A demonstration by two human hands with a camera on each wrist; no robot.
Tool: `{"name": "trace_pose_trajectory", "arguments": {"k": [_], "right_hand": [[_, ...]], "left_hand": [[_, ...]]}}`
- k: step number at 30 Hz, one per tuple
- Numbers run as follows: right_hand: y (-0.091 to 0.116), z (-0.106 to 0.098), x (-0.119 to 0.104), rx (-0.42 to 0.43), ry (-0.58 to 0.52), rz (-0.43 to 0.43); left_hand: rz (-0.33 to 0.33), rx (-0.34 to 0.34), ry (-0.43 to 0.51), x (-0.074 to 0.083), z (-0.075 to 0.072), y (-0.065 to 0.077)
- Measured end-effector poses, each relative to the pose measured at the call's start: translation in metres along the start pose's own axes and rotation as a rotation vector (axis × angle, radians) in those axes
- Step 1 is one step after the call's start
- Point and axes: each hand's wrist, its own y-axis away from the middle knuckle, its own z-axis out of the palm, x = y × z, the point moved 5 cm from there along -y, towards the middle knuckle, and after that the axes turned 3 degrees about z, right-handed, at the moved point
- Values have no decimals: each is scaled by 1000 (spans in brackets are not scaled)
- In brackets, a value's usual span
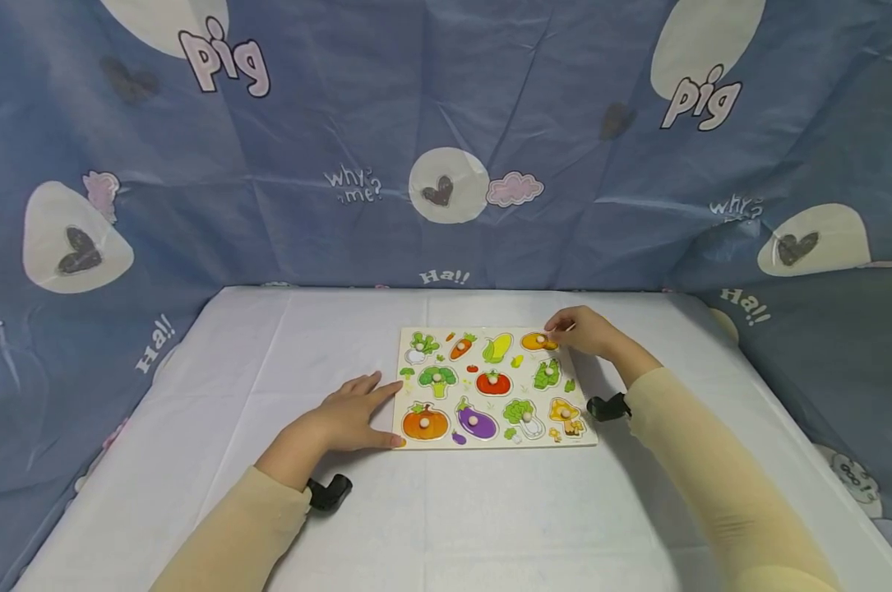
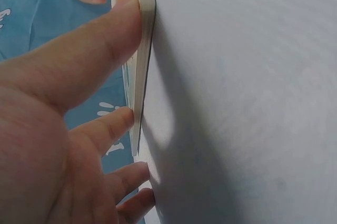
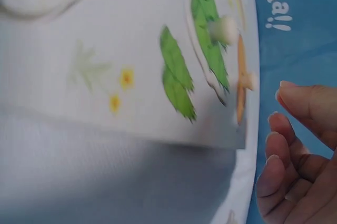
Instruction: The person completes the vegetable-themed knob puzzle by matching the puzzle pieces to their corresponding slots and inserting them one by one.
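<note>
A white knobbed vegetable puzzle board [image 1: 522, 385] lies flat with its colourful pieces seated. My left hand [image 1: 349, 418] is at its left side. The thumb and index finger touch the board's edge in the left wrist view, while the other fingers spread beside it. My right hand [image 1: 586, 329] hovers at the far right corner, beside an orange-brown oval piece [image 1: 534, 341]. In the right wrist view its thumb [image 3: 305, 105] stands apart from loosely curled fingers, with nothing between them. Nearby is a green leafy piece [image 1: 547, 374] with a round knob.
A white cloth [image 1: 327, 329] covers the table. Behind and around it hangs a blue printed sheet [image 1: 298, 222]. Black camera mounts sit at the left wrist [image 1: 330, 493] and the right wrist [image 1: 608, 408].
</note>
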Motion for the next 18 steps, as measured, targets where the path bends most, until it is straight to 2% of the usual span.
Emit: {"name": "trace_pose_trajectory", "arguments": {"k": [18], "right_hand": [[22,-43,32,93,-16,23]], "left_hand": [[-1,-2,-6,1,-3,0]]}}
